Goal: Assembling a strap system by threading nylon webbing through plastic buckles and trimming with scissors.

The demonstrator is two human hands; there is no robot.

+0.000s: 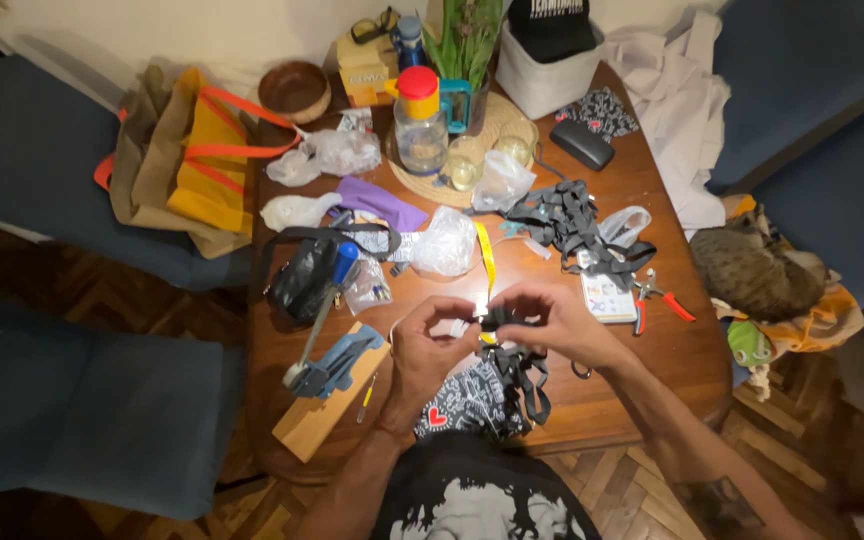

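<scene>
head view: the left hand (430, 345) and right hand (542, 318) are pinching a black strap (497, 320) between them, just below the yellow tape measure (487, 255). the strap's loose end is hanging toward the person, nearer the right hand.

Yellow box (366, 68) at far edge of bench, beside bottle with a red cap. Small white card pack (608, 297) with coloured print, right of centre, just left of red-handled pliers. Clear plastic bags: one (445, 243) mid-bench, another (502, 180) farther, near the glasses.

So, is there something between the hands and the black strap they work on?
Nothing visible. The left hand and the right hand both already touch the black strap, pinching it above the table.
</scene>
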